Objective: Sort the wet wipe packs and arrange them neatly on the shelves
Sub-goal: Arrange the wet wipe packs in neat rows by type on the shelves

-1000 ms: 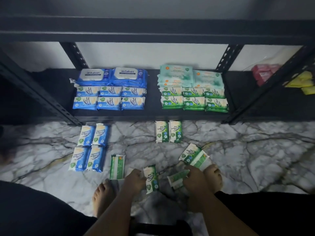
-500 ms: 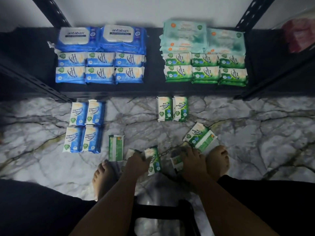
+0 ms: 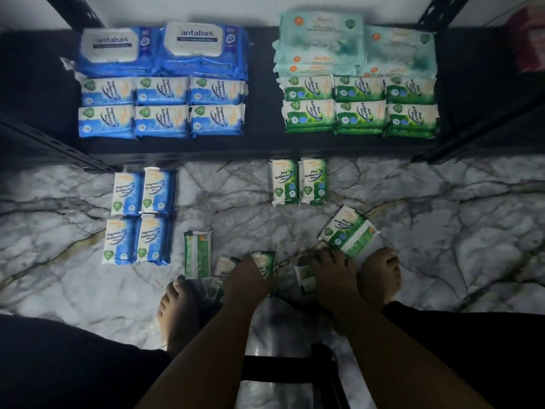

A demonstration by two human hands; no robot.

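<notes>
Nearest us, our two hands are down on the marble floor [image 3: 88, 276] between our bare feet, apart from each other and each busy with its own pack. Our left hand [image 3: 246, 278] is curled round a green Pine wipe pack [image 3: 264, 262], whose top pokes out past the knuckles. Our right hand [image 3: 333, 274] is closed over a second green pack [image 3: 306, 278], fingers bent down across it. We judge the step in hand to be gathering the loose green packs off the floor.

Just beyond, a face-down green pack [image 3: 197, 255] lies to the left, and two overlapping Pine packs [image 3: 342, 228] lie tilted by our right foot [image 3: 380, 273]. Farther out, a tidy pair of Pine packs [image 3: 284, 183] stands side by side, and four blue Fragrance Free packs [image 3: 153, 193] form a square on the left.

On the bottom shelf [image 3: 262, 113], the blue rows [image 3: 161, 121] sit in front of two antabax packs [image 3: 193, 42], and the green rows [image 3: 359, 116] in front of pale teal packs [image 3: 321, 39].

Next we should square the gathered packs face up with the tidy pair, then carry the greens to the green side of the shelf; the tilted ones need turning first
</notes>
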